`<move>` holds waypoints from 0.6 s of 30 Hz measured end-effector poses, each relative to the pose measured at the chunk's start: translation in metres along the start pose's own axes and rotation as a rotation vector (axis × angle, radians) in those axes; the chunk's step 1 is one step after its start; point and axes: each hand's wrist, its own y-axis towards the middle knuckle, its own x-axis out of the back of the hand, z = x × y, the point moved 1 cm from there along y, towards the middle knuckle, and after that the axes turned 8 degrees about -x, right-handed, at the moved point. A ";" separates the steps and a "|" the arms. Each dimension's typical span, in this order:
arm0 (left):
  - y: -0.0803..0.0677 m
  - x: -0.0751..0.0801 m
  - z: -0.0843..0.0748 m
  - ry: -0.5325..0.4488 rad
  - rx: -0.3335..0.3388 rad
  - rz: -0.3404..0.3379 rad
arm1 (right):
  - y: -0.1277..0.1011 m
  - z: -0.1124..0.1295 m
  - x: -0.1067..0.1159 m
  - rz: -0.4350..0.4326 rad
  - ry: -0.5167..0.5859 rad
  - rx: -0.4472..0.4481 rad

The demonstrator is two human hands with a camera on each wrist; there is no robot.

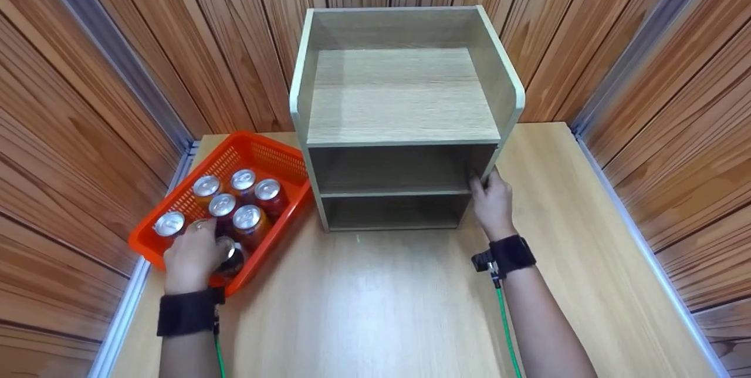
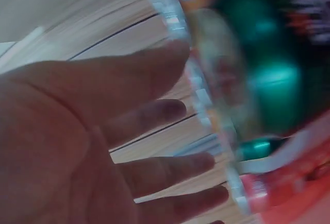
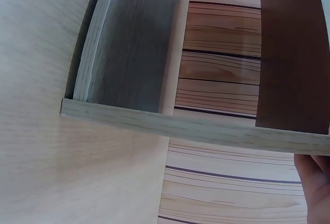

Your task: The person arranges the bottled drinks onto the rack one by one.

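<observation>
My left hand (image 1: 193, 255) is over the near end of an orange-red plastic basket (image 1: 261, 280), among several upright drink cans (image 1: 249, 218). In the left wrist view, the left hand's fingers (image 2: 165, 175) are spread and fairly straight, their tips close beside a can's silver rim (image 2: 203, 95). Blur hides whether they touch it. A dark can (image 1: 232, 253) stands just right of this hand. My right hand (image 1: 494, 202) grips the right side panel of a small wooden shelf unit (image 1: 405, 96), thumb at the inner face. Only part of that hand (image 3: 313, 183) shows in the right wrist view.
The shelf has a top tray and two open compartments (image 1: 399, 169) facing me. The basket stands close to its left side. Wood-plank walls (image 1: 675, 131) surround the light wooden table (image 1: 364, 301) at the back and sides. Green cables (image 1: 507, 331) trail from both wristbands.
</observation>
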 end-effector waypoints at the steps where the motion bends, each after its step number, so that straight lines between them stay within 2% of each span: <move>1: 0.000 -0.002 0.003 -0.013 0.010 0.016 | 0.000 0.000 0.000 0.008 -0.001 0.000; 4: 0.001 -0.007 0.010 -0.039 0.025 0.038 | 0.000 0.000 -0.001 0.025 -0.008 0.010; 6: 0.001 -0.007 0.012 -0.048 0.031 0.030 | 0.000 -0.001 0.000 0.029 -0.007 0.020; 13: -0.011 -0.009 0.001 -0.030 0.035 -0.086 | -0.001 -0.001 0.001 0.033 -0.027 0.039; 15: -0.015 -0.011 -0.004 -0.038 0.032 -0.079 | -0.001 -0.001 0.002 0.033 -0.033 0.038; 18: -0.016 -0.013 -0.011 -0.045 0.022 -0.026 | -0.001 -0.002 0.002 0.023 -0.024 0.028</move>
